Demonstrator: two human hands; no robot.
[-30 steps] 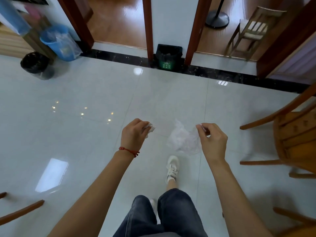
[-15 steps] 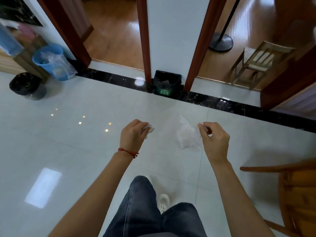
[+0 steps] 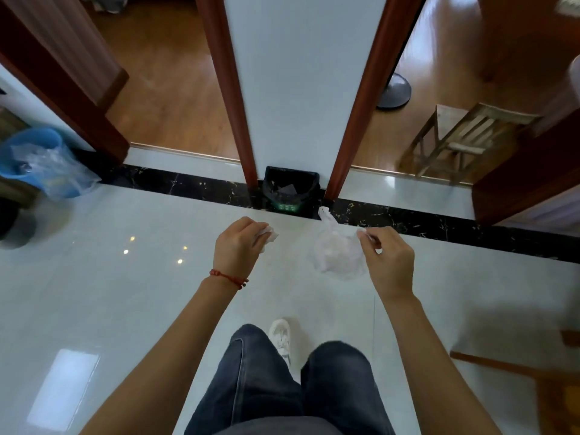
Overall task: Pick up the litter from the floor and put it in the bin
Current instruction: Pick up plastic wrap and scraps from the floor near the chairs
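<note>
A small black bin [image 3: 290,191] with green marks on its front stands against the white wall section between two doorways. My left hand [image 3: 237,244] grips a crumpled white tissue [image 3: 270,235] in front of the bin, a little to its left. My right hand [image 3: 387,259] pinches the edge of a clear plastic bag [image 3: 335,254], which hangs to the left of that hand, just below and right of the bin. Both hands are held out over the pale tiled floor.
A blue bucket [image 3: 34,158] lined with clear plastic stands at the far left, with a dark bin [image 3: 12,221] near it. A wooden chair [image 3: 464,139] stands beyond the right doorway, beside a fan base [image 3: 394,91]. Wooden furniture [image 3: 533,372] juts in at lower right.
I have walked forward, so the black bin is now much closer, just beyond my hands. Both hands keep their hold on the tissue and the bag.
</note>
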